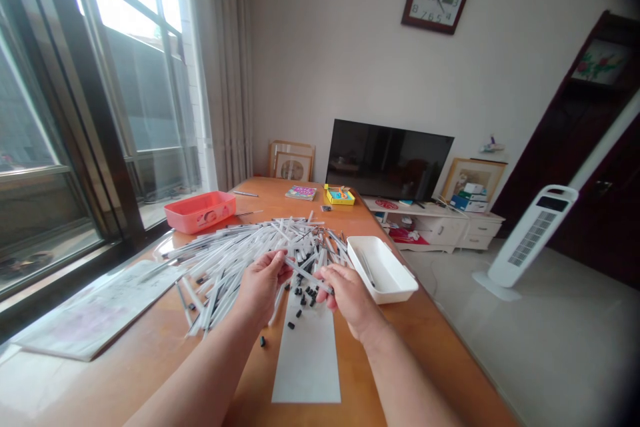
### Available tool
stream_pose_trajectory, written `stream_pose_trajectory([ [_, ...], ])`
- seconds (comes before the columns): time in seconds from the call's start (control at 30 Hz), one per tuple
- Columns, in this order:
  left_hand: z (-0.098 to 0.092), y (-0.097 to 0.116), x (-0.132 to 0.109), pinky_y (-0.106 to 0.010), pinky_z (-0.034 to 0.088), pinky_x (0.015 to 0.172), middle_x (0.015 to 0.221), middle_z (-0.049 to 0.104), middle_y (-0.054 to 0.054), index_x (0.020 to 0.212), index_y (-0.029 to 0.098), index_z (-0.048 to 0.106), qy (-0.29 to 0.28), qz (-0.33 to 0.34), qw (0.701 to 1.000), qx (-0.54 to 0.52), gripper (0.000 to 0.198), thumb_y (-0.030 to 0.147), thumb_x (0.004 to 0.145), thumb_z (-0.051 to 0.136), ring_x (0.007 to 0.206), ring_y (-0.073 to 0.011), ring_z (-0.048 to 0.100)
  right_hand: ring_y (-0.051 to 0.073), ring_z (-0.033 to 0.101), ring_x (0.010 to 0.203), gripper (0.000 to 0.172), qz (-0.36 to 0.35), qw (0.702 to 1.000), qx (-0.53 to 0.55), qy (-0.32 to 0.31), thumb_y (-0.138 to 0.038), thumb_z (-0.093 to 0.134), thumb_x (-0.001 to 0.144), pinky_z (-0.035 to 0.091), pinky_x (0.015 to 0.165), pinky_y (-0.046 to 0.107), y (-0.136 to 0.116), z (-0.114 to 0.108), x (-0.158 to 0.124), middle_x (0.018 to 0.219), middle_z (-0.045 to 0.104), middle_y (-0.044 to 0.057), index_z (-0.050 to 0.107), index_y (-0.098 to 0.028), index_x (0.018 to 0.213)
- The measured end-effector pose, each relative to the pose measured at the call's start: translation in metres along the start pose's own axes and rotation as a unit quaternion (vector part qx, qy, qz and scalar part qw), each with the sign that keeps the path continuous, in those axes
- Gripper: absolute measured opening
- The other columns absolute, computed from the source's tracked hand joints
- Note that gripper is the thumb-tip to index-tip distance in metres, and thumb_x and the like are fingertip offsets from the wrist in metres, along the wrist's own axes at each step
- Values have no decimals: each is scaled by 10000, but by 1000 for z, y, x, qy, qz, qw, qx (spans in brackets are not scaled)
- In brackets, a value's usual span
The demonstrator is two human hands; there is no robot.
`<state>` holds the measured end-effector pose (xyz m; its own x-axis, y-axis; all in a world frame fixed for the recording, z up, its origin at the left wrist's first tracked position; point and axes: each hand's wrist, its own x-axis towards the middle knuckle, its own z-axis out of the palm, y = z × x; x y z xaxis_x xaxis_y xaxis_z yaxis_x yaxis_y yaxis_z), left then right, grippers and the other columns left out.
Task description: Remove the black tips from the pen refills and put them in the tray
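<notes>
Between my two hands lies a translucent white pen tube (306, 272), slanting down to the right. My left hand (266, 280) pinches its upper end between thumb and fingers. At the lower end, my right hand (347, 297) has its fingers closed on the same tube; a dark tip shows by the fingertips. Behind and left of my hands spreads a heap of similar white tubes and thin dark rods (235, 253). Several small black caps (299, 291) are scattered below the tube, some on a white paper strip (306, 367). One black cap (263, 341) sits on the bare wood.
A white tray (400, 285) with a pen-like stick in it stands right of my right hand. A red plastic box (200, 212) is at the back left, a flat printed board (95, 313) at the left. Farther back are a booklet (301, 193) and a yellow box (340, 197).
</notes>
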<state>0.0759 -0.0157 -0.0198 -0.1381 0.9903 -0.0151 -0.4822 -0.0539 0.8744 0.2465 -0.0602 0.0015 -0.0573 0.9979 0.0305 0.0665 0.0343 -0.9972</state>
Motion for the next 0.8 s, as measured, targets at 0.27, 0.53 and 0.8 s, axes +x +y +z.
stream_pose_trajectory([
  [0.27, 2, 7, -2, -343, 515, 876, 1018, 734, -92, 1229, 174, 620, -11, 42, 998, 45, 642, 494, 704, 808, 916, -192, 695, 123, 514, 559, 178, -46, 992, -117, -12, -343, 630, 788, 364, 536, 219, 5, -9, 5, 616, 638, -12, 656, -192, 698],
  [0.53, 1, 10, -3, -337, 502, 852, 1076, 723, -90, 1166, 185, 628, 14, 88, 985, 145, 568, 512, 725, 777, 983, -230, 674, 178, 583, 622, 169, -125, 908, -306, 259, -317, 593, 790, 339, 554, 262, -26, -55, 17, 677, 687, 13, 705, -237, 691],
  [0.8, -5, 3, 3, -350, 498, 864, 1052, 730, -92, 1104, 182, 666, -2, 128, 971, 204, 510, 528, 740, 759, 985, -250, 664, 230, 622, 606, 136, -11, 889, -328, 319, -279, 648, 722, 366, 565, 307, -21, -110, 29, 639, 696, 71, 694, -230, 603],
])
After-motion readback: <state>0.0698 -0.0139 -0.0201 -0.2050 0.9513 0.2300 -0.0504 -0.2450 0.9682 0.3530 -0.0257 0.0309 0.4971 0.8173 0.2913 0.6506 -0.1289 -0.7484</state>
